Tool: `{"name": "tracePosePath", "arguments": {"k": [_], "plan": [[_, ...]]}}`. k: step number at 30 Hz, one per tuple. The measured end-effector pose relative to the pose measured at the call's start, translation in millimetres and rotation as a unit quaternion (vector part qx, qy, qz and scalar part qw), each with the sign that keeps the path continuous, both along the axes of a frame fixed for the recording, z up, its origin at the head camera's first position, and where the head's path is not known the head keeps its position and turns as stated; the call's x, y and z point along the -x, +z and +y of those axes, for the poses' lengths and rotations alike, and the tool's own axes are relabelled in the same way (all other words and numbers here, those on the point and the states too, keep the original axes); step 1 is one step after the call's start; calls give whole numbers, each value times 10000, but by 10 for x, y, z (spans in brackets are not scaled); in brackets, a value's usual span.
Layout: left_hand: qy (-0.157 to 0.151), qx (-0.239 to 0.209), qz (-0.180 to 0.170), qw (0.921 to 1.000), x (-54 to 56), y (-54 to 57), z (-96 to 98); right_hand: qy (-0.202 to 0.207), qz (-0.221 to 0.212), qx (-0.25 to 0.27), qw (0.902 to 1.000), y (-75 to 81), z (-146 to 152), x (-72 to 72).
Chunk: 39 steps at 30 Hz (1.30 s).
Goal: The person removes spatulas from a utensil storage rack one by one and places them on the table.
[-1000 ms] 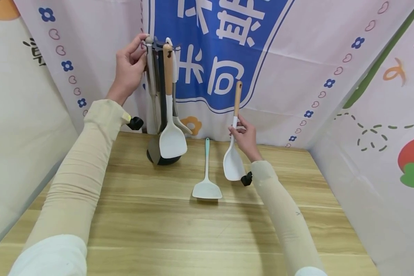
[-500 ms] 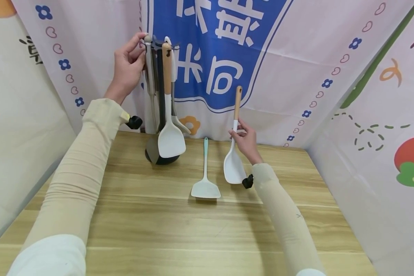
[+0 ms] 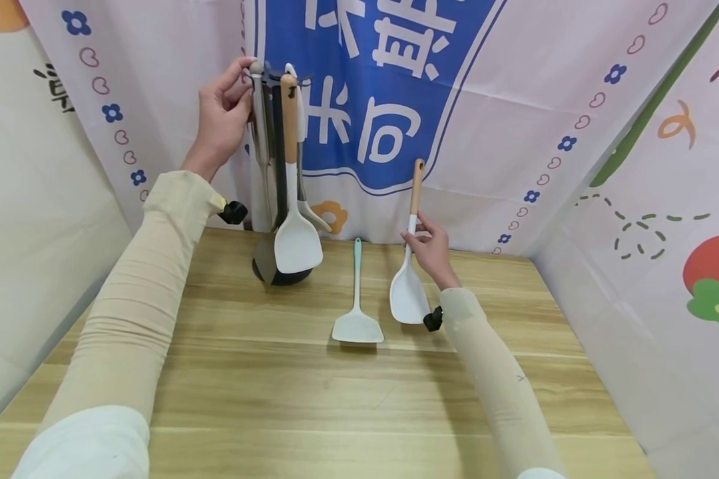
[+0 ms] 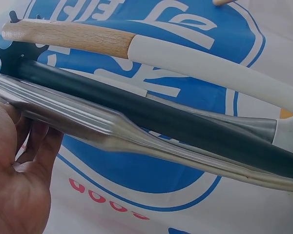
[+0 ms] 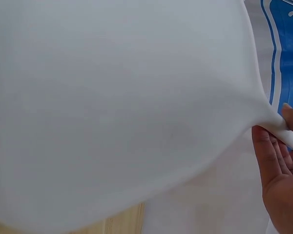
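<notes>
My right hand (image 3: 431,251) pinches the white neck of a spatula (image 3: 409,293) with a wooden handle, held upright with its blade down. Its broad white blade (image 5: 112,107) fills much of the right wrist view. My left hand (image 3: 220,120) holds the top end of a steel-handled utensil (image 4: 102,124) hanging on a utensil stand (image 3: 280,163). What the utensil's lower end is cannot be told. Another white spatula with a wooden handle (image 3: 298,239) hangs on the stand's front. To the right of the stand, a pale turner (image 3: 357,326) with a mint-green handle end lies on the table.
The stand's dark base (image 3: 290,277) sits on the wooden table (image 3: 359,412) near the back. A printed cloth (image 3: 485,133) hangs right behind it, and cloth sides (image 3: 635,319) border the table left and right.
My right hand has lowered the spatula a little and shifted it slightly to the right. My left hand stays at the top of the stand, and the turner still lies on the table.
</notes>
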<state>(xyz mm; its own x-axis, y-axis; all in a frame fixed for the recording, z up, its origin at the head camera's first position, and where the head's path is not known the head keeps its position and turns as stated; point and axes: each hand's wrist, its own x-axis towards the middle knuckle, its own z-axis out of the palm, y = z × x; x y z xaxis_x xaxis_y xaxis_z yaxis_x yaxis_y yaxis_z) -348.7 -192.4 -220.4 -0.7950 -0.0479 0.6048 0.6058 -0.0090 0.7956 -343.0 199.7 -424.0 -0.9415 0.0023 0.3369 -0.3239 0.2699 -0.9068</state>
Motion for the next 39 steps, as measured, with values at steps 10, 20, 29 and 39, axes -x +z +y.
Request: {"name": "tracePosePath", "arguments": {"k": [10, 20, 29, 39], "plan": [[-87, -94, -60, 9999, 2, -3, -6, -57, -245, -193, 9995, -76, 38, -42], [-88, -129, -39, 9999, 2, -8, -9, 10, -361, -316, 9988, -218, 49, -87], [-64, -82, -53, 9999, -3, -8, -4, 118, -413, -360, 9984, -310, 73, -131], [-58, -69, 80, 9999, 10, -21, -7, 114, -584, -720, 9956, -326, 68, -206]]}}
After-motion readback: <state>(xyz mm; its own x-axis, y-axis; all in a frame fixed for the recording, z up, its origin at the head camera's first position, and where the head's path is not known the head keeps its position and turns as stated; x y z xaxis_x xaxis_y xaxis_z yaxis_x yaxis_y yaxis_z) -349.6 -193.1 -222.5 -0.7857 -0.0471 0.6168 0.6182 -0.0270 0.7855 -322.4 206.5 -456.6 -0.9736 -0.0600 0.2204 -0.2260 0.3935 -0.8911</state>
